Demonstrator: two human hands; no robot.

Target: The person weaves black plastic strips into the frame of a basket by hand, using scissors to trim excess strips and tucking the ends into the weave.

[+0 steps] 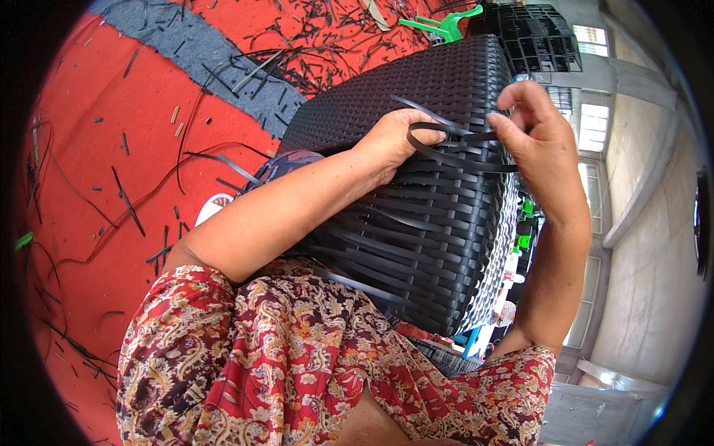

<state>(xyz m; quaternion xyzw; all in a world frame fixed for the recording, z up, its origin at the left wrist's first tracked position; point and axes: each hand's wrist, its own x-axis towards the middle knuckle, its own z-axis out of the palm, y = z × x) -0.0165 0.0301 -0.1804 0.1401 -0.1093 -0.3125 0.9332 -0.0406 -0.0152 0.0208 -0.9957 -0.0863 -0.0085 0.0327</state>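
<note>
— Where's the basket [431,186]?
— On the person's lap, both hands on it: left hand [390,141] beside the right hand [539,145], the strip [454,152] between them.
— And behind?
— Crate [532,33] beyond it, scraps [297,37] on the floor [97,186] left.

Both hands work black strips [454,149] over a black woven panel [431,215]: the left hand [390,141] presses the weave, the right hand [539,145] pinches a strip.

A large black woven wicker piece [424,186] fills the middle, blocking passage between the left hand [390,141] and the right hand [539,141]. Looped black strips [446,145] cross the gap between them. Open red floor [82,186], littered with offcuts [126,201], lies to the left.
</note>
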